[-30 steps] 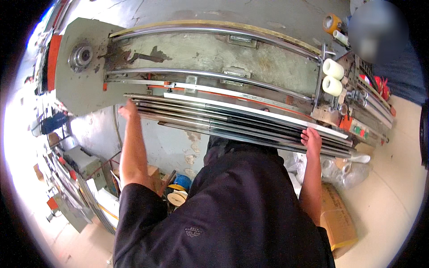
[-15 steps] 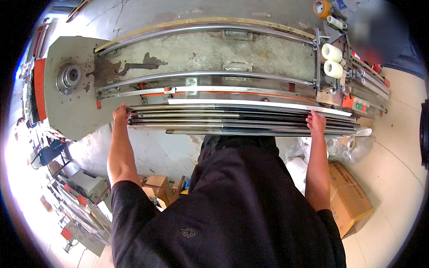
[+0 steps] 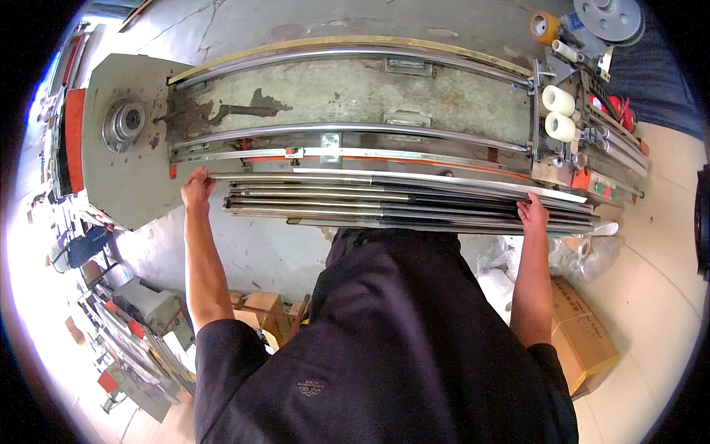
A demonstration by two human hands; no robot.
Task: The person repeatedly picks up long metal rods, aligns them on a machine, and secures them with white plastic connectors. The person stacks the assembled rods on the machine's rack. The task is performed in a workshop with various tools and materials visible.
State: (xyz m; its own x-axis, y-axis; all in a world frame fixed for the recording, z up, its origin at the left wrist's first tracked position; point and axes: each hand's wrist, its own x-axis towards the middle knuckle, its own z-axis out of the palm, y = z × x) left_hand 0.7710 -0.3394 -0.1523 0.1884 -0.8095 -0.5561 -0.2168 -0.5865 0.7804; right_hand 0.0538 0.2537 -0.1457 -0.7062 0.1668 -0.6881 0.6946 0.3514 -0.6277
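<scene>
So the left hand (image 3: 196, 188) is closed down to a pinch, with the tip of the farthest rod (image 3: 296, 178) caught in the fingers; that end is stuck out a bit left of the others. The right hand (image 3: 533, 212) is half curled, fingers bent over the rods (image 3: 318, 200) near their right end. Whether anything's really pinched there can't be told.

The rods are long, skinny, smooth and shiny metal, bunched side by side between the hands, just on the near side of the machine (image 3: 458, 96). A flat white strip (image 3: 414, 178) is lined up along their far side.

The machine is finished in grey-green paint, pretty chipped and stained, and is fitted with polished round rails (image 3: 347, 128). Two fat cream rolls (image 3: 559, 113) are mounted on its right, and a round steel hub (image 3: 123, 126) on its left.
</scene>
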